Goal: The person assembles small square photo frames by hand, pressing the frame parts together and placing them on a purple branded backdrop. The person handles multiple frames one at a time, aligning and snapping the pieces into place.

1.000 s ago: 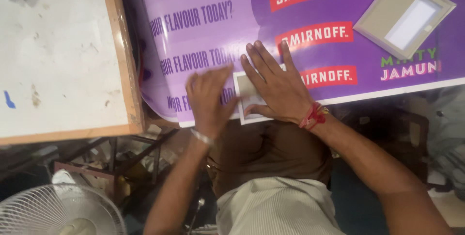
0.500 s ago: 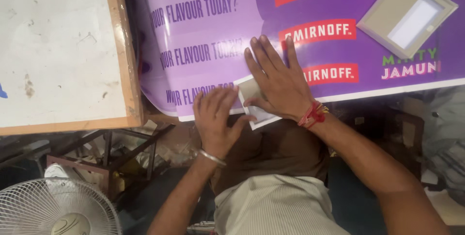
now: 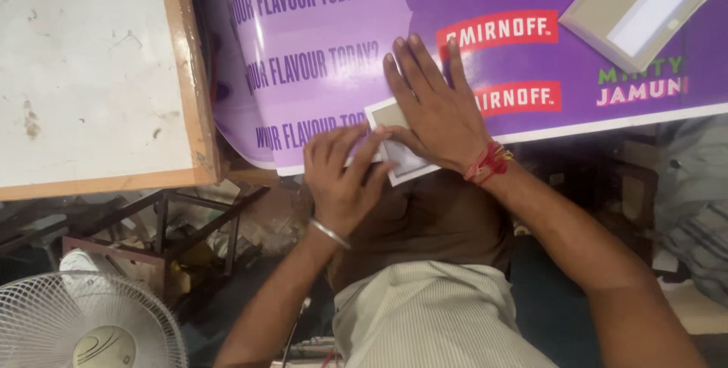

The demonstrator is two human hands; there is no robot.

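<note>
Card frame [image 3: 396, 154] (small, pale, white-edged) sits under both hands at purple poster [image 3: 470, 57] edge. Left hand [image 3: 341, 178] fingers curled, pressing its near corner; right hand [image 3: 432, 114] flat, fingers spread, on top.

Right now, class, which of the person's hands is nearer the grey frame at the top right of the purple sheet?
Right. The right hand lies left of and below the frame; the left hand is farther down-left.

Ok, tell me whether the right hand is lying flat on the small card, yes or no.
Yes: the right hand lies palm down, fingers spread, on the small grey card at the purple poster's edge.
</note>
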